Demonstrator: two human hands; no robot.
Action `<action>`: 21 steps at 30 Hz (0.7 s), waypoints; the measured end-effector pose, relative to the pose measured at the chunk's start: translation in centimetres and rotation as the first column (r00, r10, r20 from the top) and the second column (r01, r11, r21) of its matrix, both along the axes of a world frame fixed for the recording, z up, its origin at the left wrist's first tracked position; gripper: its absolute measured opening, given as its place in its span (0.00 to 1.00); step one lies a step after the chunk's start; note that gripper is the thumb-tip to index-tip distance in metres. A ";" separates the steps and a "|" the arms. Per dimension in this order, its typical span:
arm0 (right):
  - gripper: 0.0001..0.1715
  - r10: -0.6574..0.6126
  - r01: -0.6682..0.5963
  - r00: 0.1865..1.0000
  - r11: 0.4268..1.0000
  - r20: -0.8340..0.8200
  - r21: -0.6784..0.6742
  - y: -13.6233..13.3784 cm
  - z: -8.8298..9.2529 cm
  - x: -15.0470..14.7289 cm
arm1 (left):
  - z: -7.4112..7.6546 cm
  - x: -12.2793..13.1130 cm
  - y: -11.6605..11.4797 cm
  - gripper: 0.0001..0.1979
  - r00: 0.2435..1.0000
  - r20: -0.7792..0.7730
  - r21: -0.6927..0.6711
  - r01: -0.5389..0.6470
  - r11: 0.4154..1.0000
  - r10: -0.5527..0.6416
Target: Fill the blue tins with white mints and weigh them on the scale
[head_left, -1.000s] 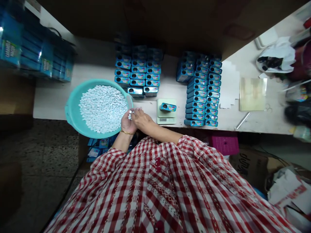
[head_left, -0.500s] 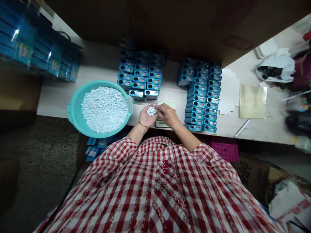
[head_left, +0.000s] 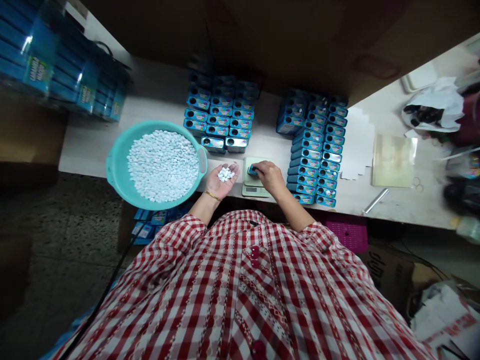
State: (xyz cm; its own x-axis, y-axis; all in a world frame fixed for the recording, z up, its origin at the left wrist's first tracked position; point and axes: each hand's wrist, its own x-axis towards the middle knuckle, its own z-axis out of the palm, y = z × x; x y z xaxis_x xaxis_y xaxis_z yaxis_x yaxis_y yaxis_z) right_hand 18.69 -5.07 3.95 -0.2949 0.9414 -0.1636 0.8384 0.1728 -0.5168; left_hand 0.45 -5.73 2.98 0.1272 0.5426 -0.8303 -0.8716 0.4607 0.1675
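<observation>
My left hand (head_left: 222,181) lies palm up beside the teal basin (head_left: 114,172), cupping a small heap of white tablets (head_left: 225,174). The basin is full of the same white tablets (head_left: 163,165). My right hand (head_left: 268,175) rests over a small scale (head_left: 252,189), fingers pinched at a blue tin (head_left: 252,170) that sits on the scale. What the fingertips hold, if anything, is too small to see.
Two blocks of blue tins stand on the white table: one behind the scale (head_left: 221,117), one to its right (head_left: 317,145). Wrapped blue packs (head_left: 56,75) sit at far left. White sheets (head_left: 358,145), a pale board (head_left: 393,160) and a metal rod (head_left: 375,201) lie right.
Both hands moved right from the basin's rim. The left hand turned palm up with tablets in it. The right hand left the left palm and went to the tin on the scale.
</observation>
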 end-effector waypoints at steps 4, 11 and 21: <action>0.13 -0.064 0.074 0.986 0.995 -0.156 0.060 -0.1 -0.1 0.4 | 0.2 -0.5 -0.9 0.12 1.000 -0.007 -0.029 0.008 1.000 -0.008; 0.12 -0.236 0.311 0.921 0.925 -0.310 0.219 -1.6 1.1 3.2 | 0.6 -2.0 -2.4 0.12 1.000 -0.014 -0.064 0.023 0.998 -0.024; 0.23 -0.299 0.367 0.897 0.914 -0.325 0.171 -2.3 -0.5 6.1 | 0.2 -2.9 -3.4 0.12 0.999 -0.045 -0.096 -0.001 0.995 -0.004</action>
